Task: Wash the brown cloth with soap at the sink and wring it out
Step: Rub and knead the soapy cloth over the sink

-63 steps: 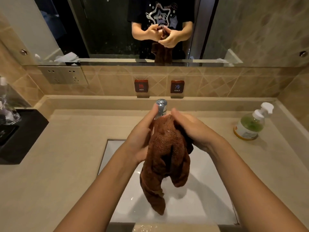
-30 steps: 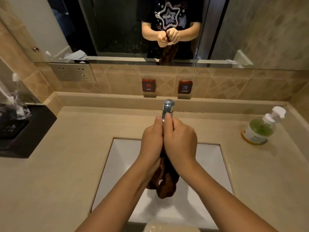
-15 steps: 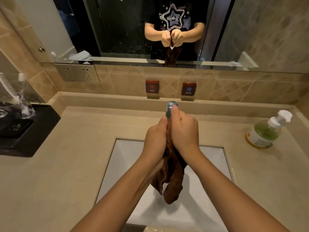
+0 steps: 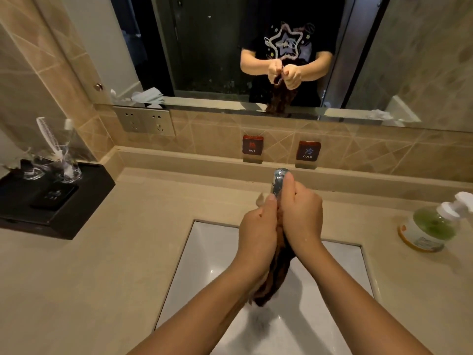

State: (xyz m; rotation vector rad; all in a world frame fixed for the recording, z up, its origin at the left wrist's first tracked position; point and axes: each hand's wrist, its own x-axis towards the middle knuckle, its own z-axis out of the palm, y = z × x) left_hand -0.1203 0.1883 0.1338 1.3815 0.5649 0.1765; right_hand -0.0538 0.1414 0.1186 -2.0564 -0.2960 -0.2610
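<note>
In the head view, our two hands had closed in on the cloth [image 4: 271, 283] just in front of the tap [image 4: 279, 177]. A couple of seconds before, it hung wide and loose between open palms; now it was bunched into a narrow dark rope. Half a second earlier our knuckles sat side by side. By this moment the right hand [image 4: 302, 217] had ridden up nearest the tap and the left hand [image 4: 257, 235] sat a little lower. Our fingers [image 4: 288, 184] on both sides were clenched round the upper part of the cloth. Its tail hung down over the sink [image 4: 204, 252], clear of the basin floor.

We judged that soaping was over and the wringing twist was under way. We saw no water running from the tap.

The pale stone bench [image 4: 102, 265] ran either side of the tap. The green soap bottle [image 4: 432, 229] stood far to the tap's right. A black tray [image 4: 58, 213] with glasses and a comb [image 4: 47, 135] stood far to its left. Behind the tap were the HOT sign [image 4: 253, 147] and the COLD sign [image 4: 308, 151]. A socket plate [image 4: 144, 121] sat on the tiled wall up to the tap's left, and above them the mirror [image 4: 204, 60] showed our grip on the cloth.
</note>
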